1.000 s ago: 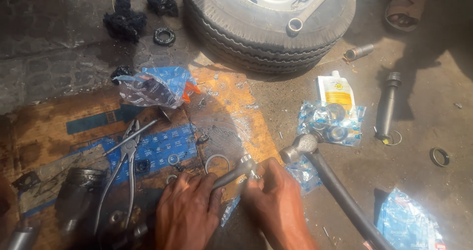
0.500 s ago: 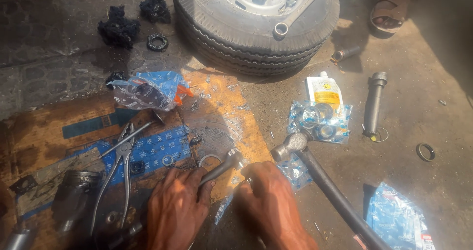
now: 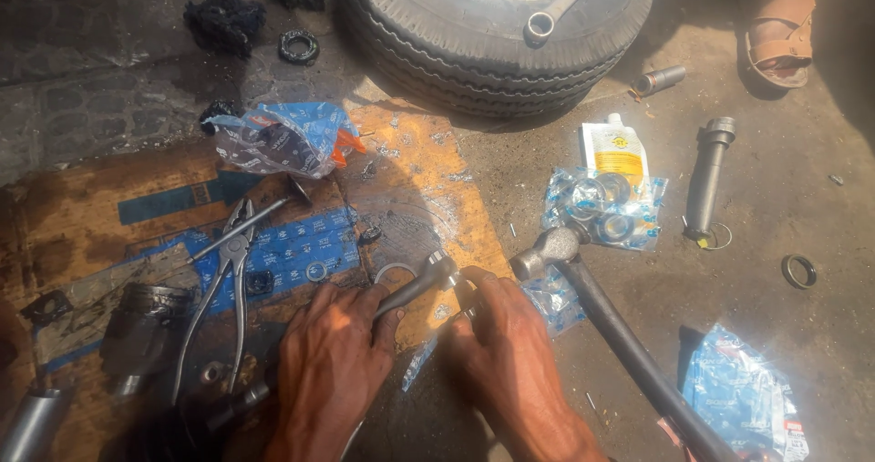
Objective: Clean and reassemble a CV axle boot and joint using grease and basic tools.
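Two hands: low on the cardboard (image 3: 118,198).
Left hand (image 3: 328,362): closed around a metal rod (image 3: 421,280).
Right hand (image 3: 497,343): fingers curled just beside the rod's tip; contents hidden.

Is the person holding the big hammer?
No, the hammer lies on the ground beside the right hand, untouched, while the left hand grips a metal rod.

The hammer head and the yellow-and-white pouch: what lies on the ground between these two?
In the head view, a clear blue-printed plastic bag of metal rings lies between the hammer head and the yellow-and-white pouch.
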